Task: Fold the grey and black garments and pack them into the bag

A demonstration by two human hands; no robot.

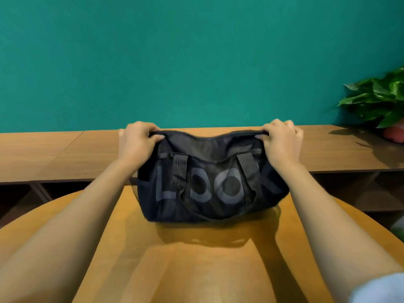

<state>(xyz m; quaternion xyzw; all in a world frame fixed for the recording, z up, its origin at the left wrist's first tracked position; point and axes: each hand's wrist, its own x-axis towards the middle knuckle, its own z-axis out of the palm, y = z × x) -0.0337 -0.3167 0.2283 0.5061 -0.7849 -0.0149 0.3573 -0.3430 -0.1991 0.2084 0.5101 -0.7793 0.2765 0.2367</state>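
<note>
Bag (209, 189): black duffel, standing on the far part of the orange table, near its far edge and centred between the two forearms. Grey letters reading "LOOK" run across the near side. The top edge sags in the middle and rises at both ends, where the hands grip it. Whether the top is zipped cannot be told from this angle.
Garments: no grey or black garment lies on the table; any contents of the bag are hidden.
Wall (196, 57): plain teal, filling the upper half of the view.
Table (196, 259): orange wood, rounded outline, glossy, with a dark reflection of the bag just in front of it.
Shelf unit (43, 154): brown wooden top running along the wall behind the table, with dark open compartments below.
Plant (380, 97): green leafy plant at the right end of the shelf unit, over a blurred reddish base.
Left hand (136, 142): closed on the left end of the bag's top edge, fingers curled over it, thumb on the near side.
Right hand (282, 142): closed on the right end of the top edge, in the same grip.
Handle straps (180, 171): two black webbing straps, hanging down the near face across the lettering.
Sleeve (380, 289): pale fabric at the bottom right corner.
</note>
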